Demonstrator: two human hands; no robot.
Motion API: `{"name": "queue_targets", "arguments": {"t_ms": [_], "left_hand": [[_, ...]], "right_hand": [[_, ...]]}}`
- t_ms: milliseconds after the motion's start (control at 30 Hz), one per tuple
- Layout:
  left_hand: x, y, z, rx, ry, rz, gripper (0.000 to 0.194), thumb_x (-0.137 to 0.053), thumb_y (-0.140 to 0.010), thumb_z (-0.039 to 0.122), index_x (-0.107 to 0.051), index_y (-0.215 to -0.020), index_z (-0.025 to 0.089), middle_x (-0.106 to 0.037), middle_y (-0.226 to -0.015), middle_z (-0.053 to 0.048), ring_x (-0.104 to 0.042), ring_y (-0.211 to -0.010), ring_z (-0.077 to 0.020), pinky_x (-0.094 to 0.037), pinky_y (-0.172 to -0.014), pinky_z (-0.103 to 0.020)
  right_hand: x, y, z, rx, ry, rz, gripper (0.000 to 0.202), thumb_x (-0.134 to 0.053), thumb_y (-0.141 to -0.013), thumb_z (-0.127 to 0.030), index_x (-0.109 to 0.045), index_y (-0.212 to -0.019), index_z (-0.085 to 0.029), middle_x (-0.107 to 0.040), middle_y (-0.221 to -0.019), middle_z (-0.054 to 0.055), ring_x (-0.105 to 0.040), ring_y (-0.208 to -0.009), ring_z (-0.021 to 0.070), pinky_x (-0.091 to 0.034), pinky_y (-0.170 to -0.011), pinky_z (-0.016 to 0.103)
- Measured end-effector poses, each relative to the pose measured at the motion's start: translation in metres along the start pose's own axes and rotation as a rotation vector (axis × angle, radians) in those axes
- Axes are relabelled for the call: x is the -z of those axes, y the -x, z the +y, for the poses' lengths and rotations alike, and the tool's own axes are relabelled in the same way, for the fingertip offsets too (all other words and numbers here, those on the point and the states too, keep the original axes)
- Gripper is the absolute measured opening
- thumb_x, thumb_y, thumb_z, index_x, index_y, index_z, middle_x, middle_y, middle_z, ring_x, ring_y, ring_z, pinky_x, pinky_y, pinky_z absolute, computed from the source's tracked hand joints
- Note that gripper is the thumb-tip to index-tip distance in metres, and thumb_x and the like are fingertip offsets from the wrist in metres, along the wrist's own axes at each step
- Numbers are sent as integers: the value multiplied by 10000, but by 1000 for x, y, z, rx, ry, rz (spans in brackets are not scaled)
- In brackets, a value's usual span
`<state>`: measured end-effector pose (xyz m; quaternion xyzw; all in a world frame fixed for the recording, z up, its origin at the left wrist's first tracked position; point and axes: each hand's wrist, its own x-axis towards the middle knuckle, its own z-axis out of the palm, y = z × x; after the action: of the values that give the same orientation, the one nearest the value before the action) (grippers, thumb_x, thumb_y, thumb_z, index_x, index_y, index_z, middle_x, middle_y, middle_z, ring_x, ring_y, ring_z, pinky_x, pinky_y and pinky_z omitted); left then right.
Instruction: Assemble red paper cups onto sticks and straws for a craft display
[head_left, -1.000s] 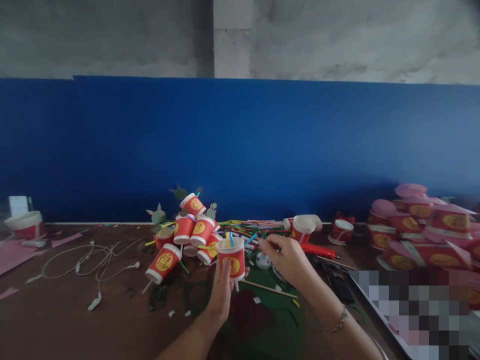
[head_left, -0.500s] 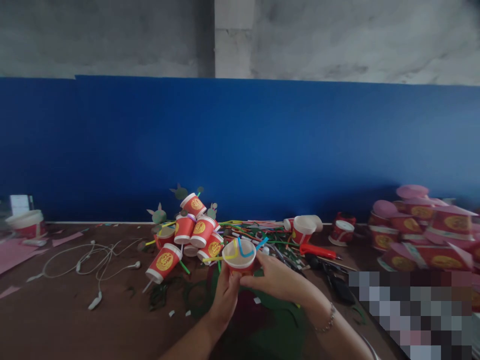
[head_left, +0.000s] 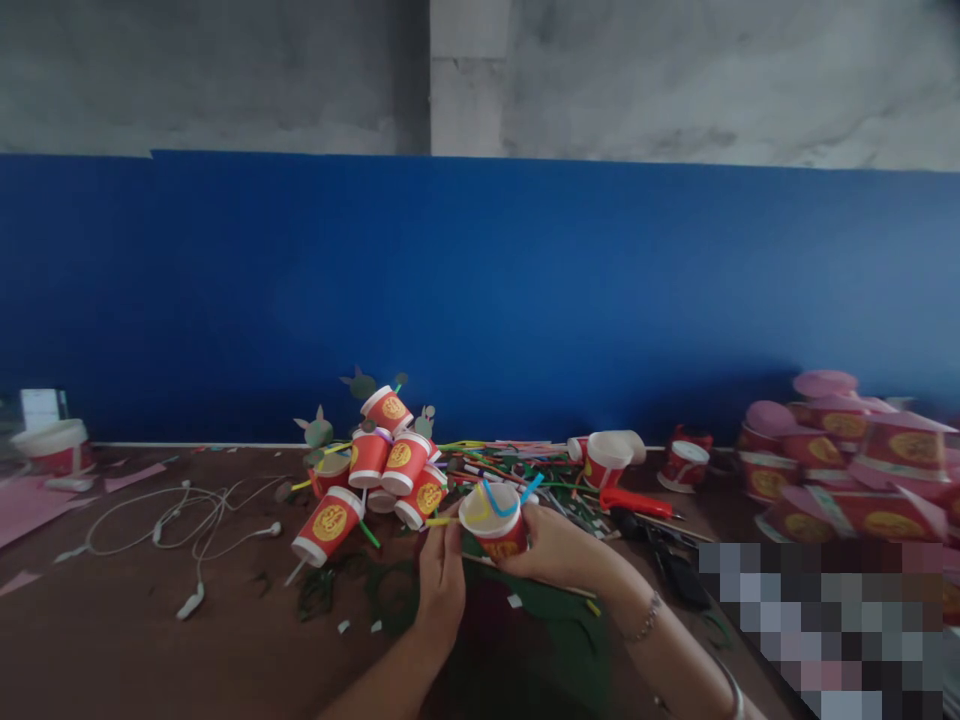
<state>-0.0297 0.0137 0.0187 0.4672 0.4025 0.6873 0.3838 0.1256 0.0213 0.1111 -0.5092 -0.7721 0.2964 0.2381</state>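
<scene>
My right hand (head_left: 553, 548) grips a red paper cup (head_left: 504, 546) with a white rim from its right side. A bent yellow straw (head_left: 442, 521) sticks out of the cup's left, and a bent blue straw (head_left: 532, 487) sticks out of its right. Just left of the cup is my left hand (head_left: 441, 578), its fingers stretched upward. Their tips lie close to the yellow straw's end; contact is unclear. Beyond it stands a stack of red paper cups (head_left: 409, 462) joined with straws and topped with green paper animal heads (head_left: 318, 432).
White earphones (head_left: 196, 598) lie on the brown table at left. Loose straws (head_left: 510, 452) are heaped at the back. A red glue gun (head_left: 641, 502) rests at right, before pink-topped paper cups (head_left: 911, 445). Green paper (head_left: 562, 640) lies under my hands. A blue partition (head_left: 480, 290) stands behind.
The cup has shifted slightly right and tilted, showing more of its red side. My left hand has come away from the cup; my right hand still holds it.
</scene>
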Motion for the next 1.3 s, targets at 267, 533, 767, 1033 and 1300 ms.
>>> {"name": "queue_targets", "arguments": {"t_ms": [267,533,767,1033,1300], "left_hand": [[2,-4,3,44,62,-48,468,-504,-828,521,-641,-1116,178,-616,-1219,-93,-487,-1209,-265,-377,-1010,-369],[-1,-2,-3,138,152,-207,590,-578,-775,515,-521,-1248,167,-525,-1325,-121,-424,-1266,-279,-333,-1053,-390],[-7,-2,-5,189,148,-246,608,-708,-693,404,-514,-1215,163,-616,-1189,-137,-547,-1129,-284,-394,-988,-402],[-9,-3,8,176,252,-142,568,-697,-706,397,-530,-1213,204,-618,-1194,-102,-558,-1120,-270,-419,-968,-376],[-9,-1,3,177,248,-198,624,-665,-735,427,-456,-1283,214,-546,-1299,-108,-510,-1185,-261,-404,-990,-351]], "right_hand": [[1,2,1,-34,-98,-265,425,-716,-579,-265,-648,-991,-187,-699,-874,-5,-606,-774,178,-459,-664,249],[-6,-8,-1,-126,-96,-31,456,-715,-608,-329,-601,-1007,-139,-680,-956,72,-617,-835,219,-480,-692,294],[-7,-7,15,45,-114,-163,491,-568,-748,-250,-480,-1218,-141,-653,-1051,93,-604,-940,221,-454,-844,353],[2,-12,5,-20,-242,-39,262,-455,-806,-289,-605,-989,-174,-675,-914,58,-616,-863,202,-473,-741,303],[-4,-24,17,-121,-238,283,374,-415,-826,-459,-473,-581,-182,-415,-483,-47,-403,-485,107,-292,-456,218]]}}
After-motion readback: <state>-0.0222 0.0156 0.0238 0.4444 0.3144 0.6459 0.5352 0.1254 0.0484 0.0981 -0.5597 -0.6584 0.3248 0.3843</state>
